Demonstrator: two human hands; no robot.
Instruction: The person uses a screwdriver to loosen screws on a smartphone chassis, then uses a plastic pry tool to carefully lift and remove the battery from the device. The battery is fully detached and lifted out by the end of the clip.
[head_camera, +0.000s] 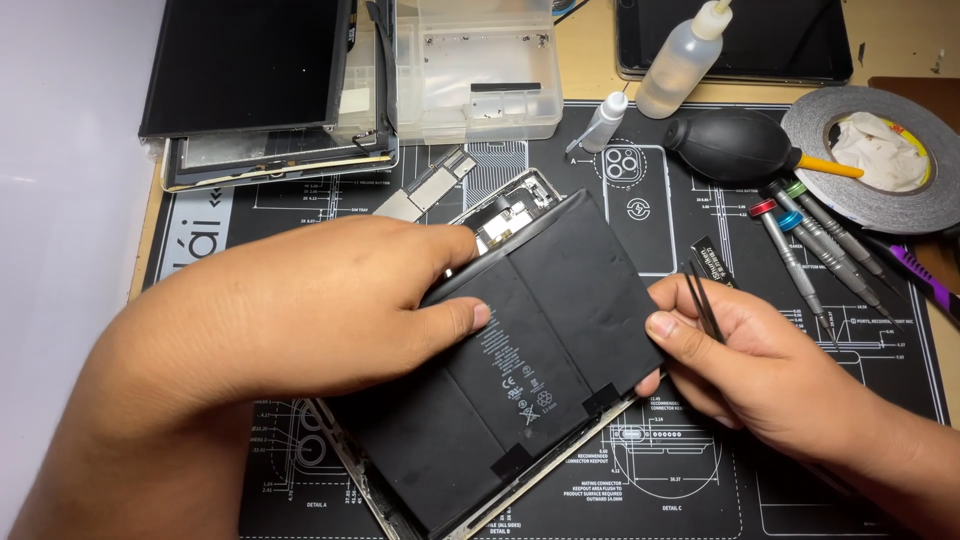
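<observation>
Gripping the black battery pack (540, 330) with my left hand (300, 310), right hand (740, 365) pinching tweezers (703, 295) (sharp-tipped), I could puncture it.

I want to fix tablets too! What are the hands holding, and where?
Left hand grips the black battery at its top edge; right hand pinches its right edge, holding tweezers.

Beyond the grip: clear parts box (478, 70), squeeze bottle (685, 58), black dust blower (735, 145); to its right, tape roll (872, 160) and screwdrivers (815, 245).
</observation>
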